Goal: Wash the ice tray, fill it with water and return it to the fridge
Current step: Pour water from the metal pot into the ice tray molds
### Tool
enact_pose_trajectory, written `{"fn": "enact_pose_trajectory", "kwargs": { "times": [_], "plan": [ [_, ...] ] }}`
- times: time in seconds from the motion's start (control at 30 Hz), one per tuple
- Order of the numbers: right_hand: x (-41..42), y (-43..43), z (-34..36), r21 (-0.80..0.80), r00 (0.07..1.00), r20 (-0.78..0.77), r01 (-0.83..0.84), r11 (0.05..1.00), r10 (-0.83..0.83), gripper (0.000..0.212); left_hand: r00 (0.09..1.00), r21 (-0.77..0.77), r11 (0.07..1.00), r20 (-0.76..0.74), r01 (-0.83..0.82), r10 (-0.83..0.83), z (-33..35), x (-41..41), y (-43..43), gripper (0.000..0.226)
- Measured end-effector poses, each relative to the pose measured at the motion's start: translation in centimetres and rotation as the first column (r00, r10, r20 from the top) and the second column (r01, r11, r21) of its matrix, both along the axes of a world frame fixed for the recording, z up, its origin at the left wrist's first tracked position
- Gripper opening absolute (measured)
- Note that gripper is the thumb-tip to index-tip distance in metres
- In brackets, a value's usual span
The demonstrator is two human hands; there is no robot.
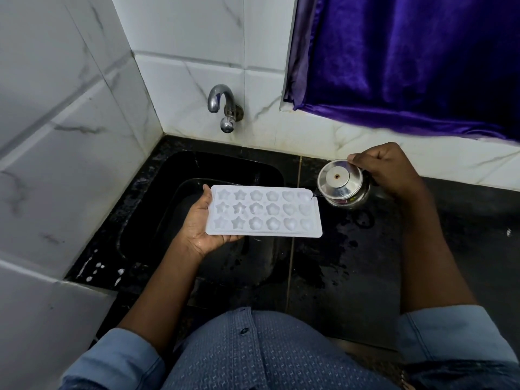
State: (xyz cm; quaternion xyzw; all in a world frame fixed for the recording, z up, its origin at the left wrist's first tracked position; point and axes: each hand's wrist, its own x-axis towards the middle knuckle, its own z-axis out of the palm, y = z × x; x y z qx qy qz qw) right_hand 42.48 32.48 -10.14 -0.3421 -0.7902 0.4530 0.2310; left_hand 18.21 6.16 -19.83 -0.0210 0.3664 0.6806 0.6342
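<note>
Above the blue shirt (253, 350), our left hand (198, 220) holds the ice tray (263, 211) level over the sink (174, 170). Our right hand (389, 171) grips the steel kettle (342, 184), its spout at the tray's right edge. We pour slowly, keeping the tray flat.

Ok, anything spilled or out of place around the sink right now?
Yes: the black counter right of the sink is wet, with puddles and splashes in front of the steel kettle that the right hand holds. The ice tray lies level in the left hand.

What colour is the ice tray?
The ice tray is white, clearest in the head view.
</note>
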Motion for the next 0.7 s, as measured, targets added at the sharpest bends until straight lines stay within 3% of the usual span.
{"fn": "enact_pose_trajectory", "kwargs": {
  "times": [0.7],
  "plan": [
    [-0.10,-0.69,0.36,0.019,0.997,0.031,-0.068,0.997,0.068,0.055,0.998,-0.025,0.998,-0.023,-0.060,0.060,-0.11,-0.67,0.28,0.085]
  ]
}}
